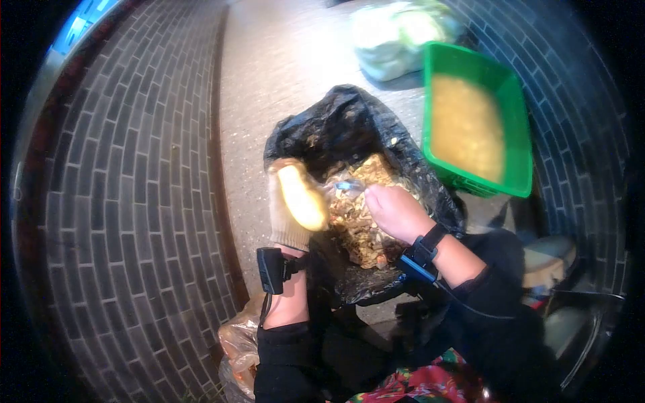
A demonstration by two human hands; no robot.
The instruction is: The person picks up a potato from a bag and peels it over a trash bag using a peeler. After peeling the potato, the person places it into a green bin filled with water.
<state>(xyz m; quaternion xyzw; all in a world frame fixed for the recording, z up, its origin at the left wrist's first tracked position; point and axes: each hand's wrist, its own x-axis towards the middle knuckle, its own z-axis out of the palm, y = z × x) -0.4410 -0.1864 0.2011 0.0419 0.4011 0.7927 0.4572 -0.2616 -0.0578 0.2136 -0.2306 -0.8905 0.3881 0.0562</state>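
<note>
My left hand (pixel 281 218), in a pale knitted glove, is wrapped round a long, pale yellow peeled potato (pixel 302 197). To its right, my bare right hand (pixel 398 213) is closed round a peeler (pixel 348 186), whose shiny bluish head points toward the potato; its handle is hidden in my fist. Both hands are above a black plastic bag (pixel 349 111) that lies wide open on the floor. Inside the bag is a heap of yellow-brown peelings (pixel 363 232), partly covered by my right hand.
A green crate (pixel 478 181) with a blurred yellowish mass in it stands at the right. Behind it sits a clear plastic bag (pixel 388 50) with pale green contents. Another plastic bag (pixel 240 339) is at lower left. A brick wall (pixel 141 201) runs along the left.
</note>
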